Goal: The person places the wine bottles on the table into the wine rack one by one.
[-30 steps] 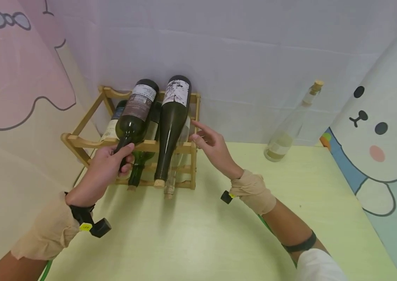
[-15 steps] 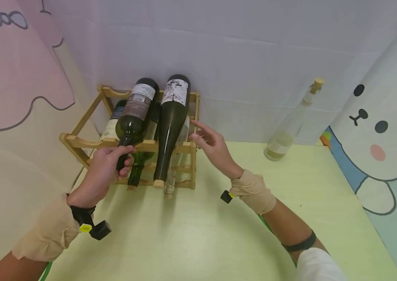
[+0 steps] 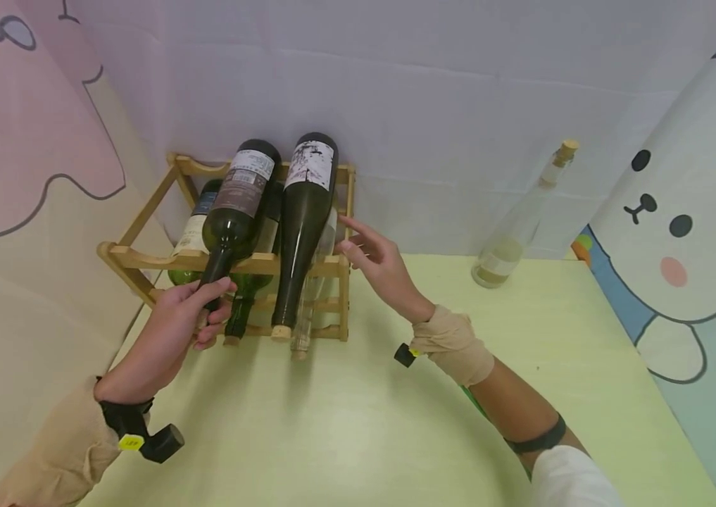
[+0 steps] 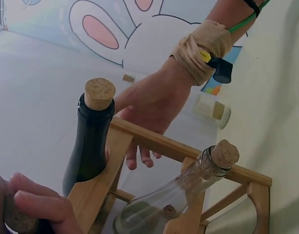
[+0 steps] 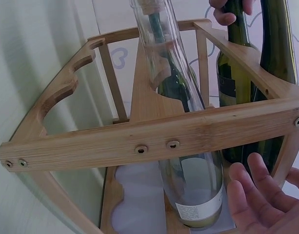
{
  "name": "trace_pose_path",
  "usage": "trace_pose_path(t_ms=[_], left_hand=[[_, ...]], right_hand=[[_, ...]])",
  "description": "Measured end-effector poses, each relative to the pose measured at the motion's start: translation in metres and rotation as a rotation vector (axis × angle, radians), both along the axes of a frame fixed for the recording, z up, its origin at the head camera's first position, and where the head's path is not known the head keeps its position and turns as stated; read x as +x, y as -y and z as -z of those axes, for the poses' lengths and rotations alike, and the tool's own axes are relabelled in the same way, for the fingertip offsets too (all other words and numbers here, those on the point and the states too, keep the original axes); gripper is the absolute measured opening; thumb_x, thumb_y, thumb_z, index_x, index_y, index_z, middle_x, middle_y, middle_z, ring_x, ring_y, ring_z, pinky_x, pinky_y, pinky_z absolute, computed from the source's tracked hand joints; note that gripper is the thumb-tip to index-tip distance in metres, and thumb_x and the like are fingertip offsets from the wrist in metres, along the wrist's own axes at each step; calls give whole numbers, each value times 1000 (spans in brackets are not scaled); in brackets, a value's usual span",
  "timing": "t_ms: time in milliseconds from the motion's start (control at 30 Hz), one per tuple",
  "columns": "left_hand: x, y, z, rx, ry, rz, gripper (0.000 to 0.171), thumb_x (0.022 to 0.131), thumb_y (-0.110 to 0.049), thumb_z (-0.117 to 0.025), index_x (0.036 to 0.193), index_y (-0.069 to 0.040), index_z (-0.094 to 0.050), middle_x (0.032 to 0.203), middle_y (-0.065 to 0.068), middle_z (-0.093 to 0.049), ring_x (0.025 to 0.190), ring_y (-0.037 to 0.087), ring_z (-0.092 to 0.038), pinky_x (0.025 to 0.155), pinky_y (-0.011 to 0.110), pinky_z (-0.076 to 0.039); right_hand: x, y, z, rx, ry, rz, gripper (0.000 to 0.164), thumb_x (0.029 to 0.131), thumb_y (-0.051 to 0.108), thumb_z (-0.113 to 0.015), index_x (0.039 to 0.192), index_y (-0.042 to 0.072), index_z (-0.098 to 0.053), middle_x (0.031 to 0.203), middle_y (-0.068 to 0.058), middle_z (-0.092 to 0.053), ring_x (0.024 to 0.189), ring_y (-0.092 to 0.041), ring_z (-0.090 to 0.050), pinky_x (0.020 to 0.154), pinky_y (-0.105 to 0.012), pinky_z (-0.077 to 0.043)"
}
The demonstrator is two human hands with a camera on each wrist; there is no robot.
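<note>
My left hand [image 3: 183, 324] grips the neck of a dark wine bottle [image 3: 242, 193] with a brown and white label. This bottle lies neck-down and forward on the top tier of a wooden wine rack [image 3: 142, 260]. In the left wrist view, fingers [image 4: 44, 207] curl beside its cork. Another dark bottle [image 3: 307, 211] with a black-and-white label lies to its right, corked. My right hand [image 3: 379, 264] is at the rack's right end, its fingers extended and holding nothing; in the right wrist view the fingertips [image 5: 259, 163] are close to the rack, contact unclear.
On the lower tier lie a green bottle [image 3: 242, 310], a clear corked bottle [image 5: 198, 185] and a bottle with a cream label [image 3: 193, 232]. A clear corked bottle [image 3: 503, 253] stands on the pale table [image 3: 345, 422] at right. Printed cloth [image 3: 434, 105] hangs behind the rack.
My left hand has slid down the bottle's neck toward its mouth, nearer to me. The bottles stay in place on the rack. My right hand is almost still; the head view has shifted slightly.
</note>
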State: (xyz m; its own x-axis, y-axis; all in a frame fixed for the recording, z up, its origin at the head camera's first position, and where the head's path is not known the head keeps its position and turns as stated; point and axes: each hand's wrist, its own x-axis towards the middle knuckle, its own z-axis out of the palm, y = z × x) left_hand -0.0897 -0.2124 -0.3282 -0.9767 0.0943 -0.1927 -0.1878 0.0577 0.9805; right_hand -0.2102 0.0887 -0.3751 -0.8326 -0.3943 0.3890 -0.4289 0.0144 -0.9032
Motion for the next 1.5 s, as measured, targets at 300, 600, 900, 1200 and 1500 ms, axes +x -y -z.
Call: trace_pose_path(t_ms=[300, 600, 900, 1200, 1500], left_hand=[[-8, -1, 4, -33, -30, -10, 42, 115, -37, -53, 118, 3, -42, 72, -3, -40, 53, 9, -36, 52, 34, -22], [-16, -1, 3, -66, -30, 14, 44, 115, -41, -51, 117, 2, -41, 75, -3, -40, 55, 9, -37, 53, 29, -31], [-19, -1, 1, -53, -22, 23, 46, 114, -44, -52, 116, 1, -45, 73, -3, -40, 53, 9, -37, 51, 29, -30], [-28, 11, 1, -262, -15, 121, 65, 112, -58, -47, 121, 5, -60, 78, 4, -60, 62, 18, -56, 58, 33, -49], [-16, 50, -13, -783, -244, -30, 63, 112, -60, -41, 109, -4, -70, 84, 13, -66, 70, 24, -60, 58, 36, -43]], right_hand=[[-1, 2, 0, 1, -14, -8, 50, 111, 15, -57, 159, 2, -49, 118, -29, -70, 98, -15, -64, 82, -28, -52], [0, 2, 0, 6, -19, 11, 50, 110, 13, -56, 158, 2, -49, 117, -26, -72, 96, -15, -65, 81, -29, -53], [0, 1, 0, 14, -9, 25, 49, 111, 13, -56, 159, 6, -51, 117, -23, -73, 98, -16, -66, 83, -40, -55], [7, -20, 4, 64, 52, -44, 52, 116, 22, -49, 167, 15, -38, 128, -21, -67, 111, -35, -66, 96, -55, -52], [17, -98, 31, 110, 29, 170, 44, 110, 9, -62, 153, 7, -55, 128, -25, -66, 109, -26, -71, 99, -30, -56]])
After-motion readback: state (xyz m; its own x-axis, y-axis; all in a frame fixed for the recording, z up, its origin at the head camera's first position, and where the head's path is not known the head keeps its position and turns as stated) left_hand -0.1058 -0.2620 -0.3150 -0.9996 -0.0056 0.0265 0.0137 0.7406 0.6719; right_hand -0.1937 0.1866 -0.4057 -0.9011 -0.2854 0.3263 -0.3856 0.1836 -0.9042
